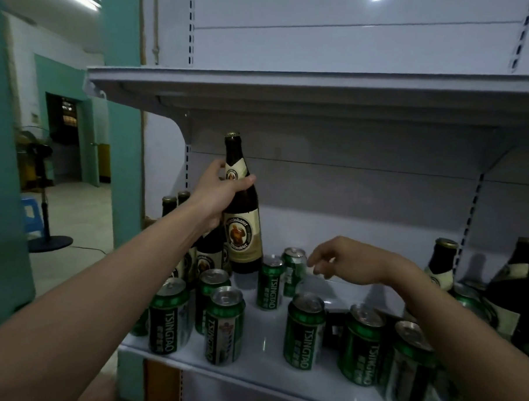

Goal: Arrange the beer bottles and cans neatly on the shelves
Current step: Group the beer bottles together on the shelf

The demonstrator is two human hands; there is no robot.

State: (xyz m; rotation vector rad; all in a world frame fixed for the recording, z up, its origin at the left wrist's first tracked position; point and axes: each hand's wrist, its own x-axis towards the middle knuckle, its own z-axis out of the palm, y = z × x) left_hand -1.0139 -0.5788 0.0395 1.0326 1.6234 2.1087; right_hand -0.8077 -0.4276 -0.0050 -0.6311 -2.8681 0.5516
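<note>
Sorting mid-task: nearest you, green cans (225, 324) stood scattered on the shelf (262, 361), not yet in rows. Your right hand (342, 259) hovered above them, fingers loosely curled and empty, just beside the back can (293, 269). Farther in, your left hand (219, 195) wrapped the bottle (244, 220) at its shoulder, upright beside the bottle cluster (194, 255) at the shelf's left. I couldn't tell if its base touched down. Next move probably needed it seated beside those. Right-edge bottles (442, 265) were dim and partly cut off.
</note>
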